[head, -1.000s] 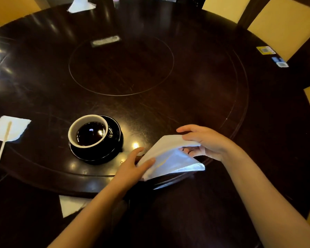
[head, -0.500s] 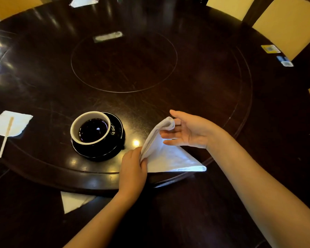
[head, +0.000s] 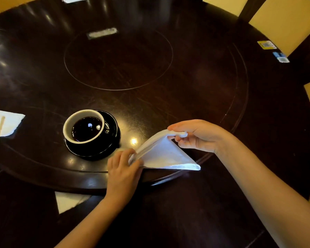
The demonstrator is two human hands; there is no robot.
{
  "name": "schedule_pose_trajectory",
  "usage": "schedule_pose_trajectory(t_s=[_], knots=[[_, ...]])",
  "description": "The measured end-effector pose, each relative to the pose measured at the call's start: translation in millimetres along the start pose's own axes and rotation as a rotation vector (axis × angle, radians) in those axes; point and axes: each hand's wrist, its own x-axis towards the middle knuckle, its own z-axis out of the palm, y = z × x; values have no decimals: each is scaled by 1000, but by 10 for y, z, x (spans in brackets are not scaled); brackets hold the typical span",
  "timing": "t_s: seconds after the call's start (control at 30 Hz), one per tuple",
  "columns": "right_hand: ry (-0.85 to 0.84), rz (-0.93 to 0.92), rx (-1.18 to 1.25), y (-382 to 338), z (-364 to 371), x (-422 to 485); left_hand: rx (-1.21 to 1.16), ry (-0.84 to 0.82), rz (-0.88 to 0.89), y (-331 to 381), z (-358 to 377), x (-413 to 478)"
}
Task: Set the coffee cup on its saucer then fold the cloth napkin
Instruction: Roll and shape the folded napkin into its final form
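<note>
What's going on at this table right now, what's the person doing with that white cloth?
A person is folding a white cloth napkin on a dark round table. The left hand pins the napkin's near-left corner down, while the right hand pinches the far corner and holds it lifted off the table. The napkin is in a triangle shape. To its left, the coffee cup already sits on its black saucer, filled with dark liquid.

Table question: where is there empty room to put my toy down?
The widest bare patch of the table is the middle, inside the thin ring, beyond the cup. The right side, past the right hand, is bare too. It is crowded near the front edge: cup on saucer, napkin, and both hands, the left hand pinching the napkin's corner.
</note>
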Motion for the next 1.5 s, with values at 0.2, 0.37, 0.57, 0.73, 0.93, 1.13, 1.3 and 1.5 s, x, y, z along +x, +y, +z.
schedule_pose_trajectory(t_s=[0.2, 0.37, 0.57, 0.73, 0.93, 1.13, 1.3, 1.5], knots=[[125, -36, -241, 224, -79, -122, 2, -41, -36, -84, -57, 17], [312, -84, -645, 731, -162, -164, -25, -83, -48, -106, -33, -5], [596, -183, -920, 1256, -226, -92, -13, -133, -59, -145, -62, 14], [510, -163, -406, 1364, -239, -45, -10, -197, -157, -88, -121, 64], [468, -200, -326, 1383, -234, -72, -258, -389, -205, 127, -232, 262], [426, -285, -437, 1374, -265, -91, -305, -618, -384, 233, 41, 761], [603, -338, -895, 1224, -319, -99, -608, -727, -255, 171, -106, 763], [-4, -481, -1142, 528, 91, -250, -777, -640, 49, 233, -450, 617]])
